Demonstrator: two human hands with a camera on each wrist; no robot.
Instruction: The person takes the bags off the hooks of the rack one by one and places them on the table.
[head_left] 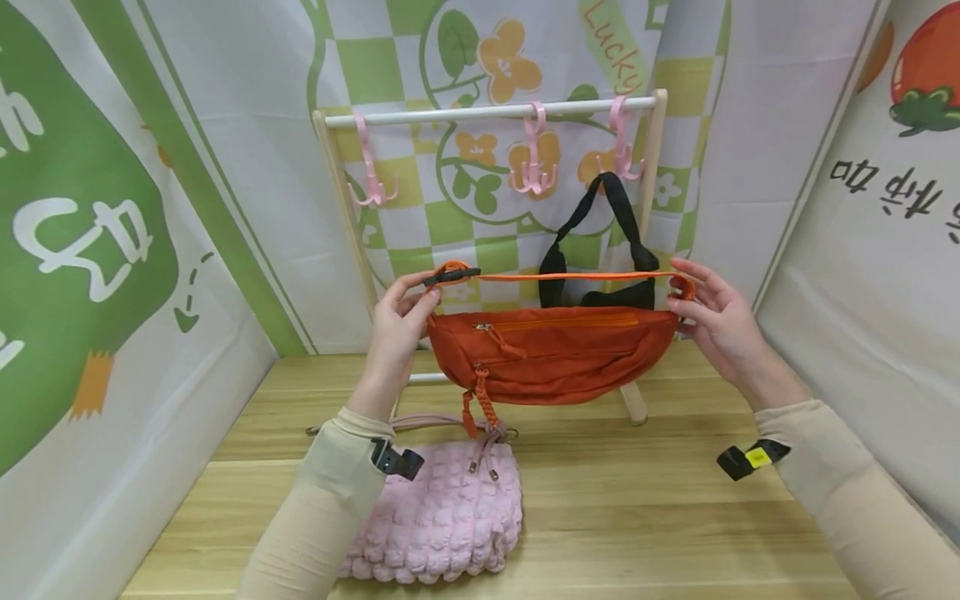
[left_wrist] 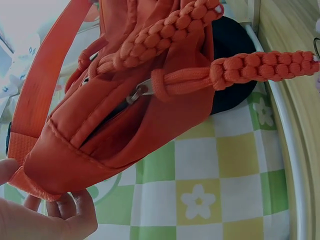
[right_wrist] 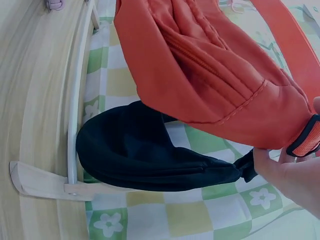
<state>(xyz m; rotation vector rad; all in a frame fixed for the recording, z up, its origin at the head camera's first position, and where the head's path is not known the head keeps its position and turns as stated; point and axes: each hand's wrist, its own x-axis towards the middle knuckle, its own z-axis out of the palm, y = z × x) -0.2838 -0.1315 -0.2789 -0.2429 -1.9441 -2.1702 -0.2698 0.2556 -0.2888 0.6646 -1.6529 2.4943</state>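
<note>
An orange-red belt bag point(head_left: 555, 354) hangs between my two hands above the table, front pockets toward me. My left hand point(head_left: 397, 325) pinches its left end, where the strap folds by a black buckle point(head_left: 452, 276). At the opposite end, my right hand point(head_left: 716, 321) holds the other strap joint between thumb and fingers. Between the hands the orange strap point(head_left: 570, 276) runs straight above the bag. Braided zipper pulls point(left_wrist: 265, 67) dangle near its left side, and a pocket zipper there is partly open in the left wrist view.
Behind stands a rack with a white bar point(head_left: 450, 114) and pink hooks point(head_left: 534, 158). A black bag point(right_wrist: 145, 150) hangs at its right hook, partly hidden by the orange one. A pink quilted bag point(head_left: 450, 517) lies on the wooden table point(head_left: 637, 508), near my left forearm.
</note>
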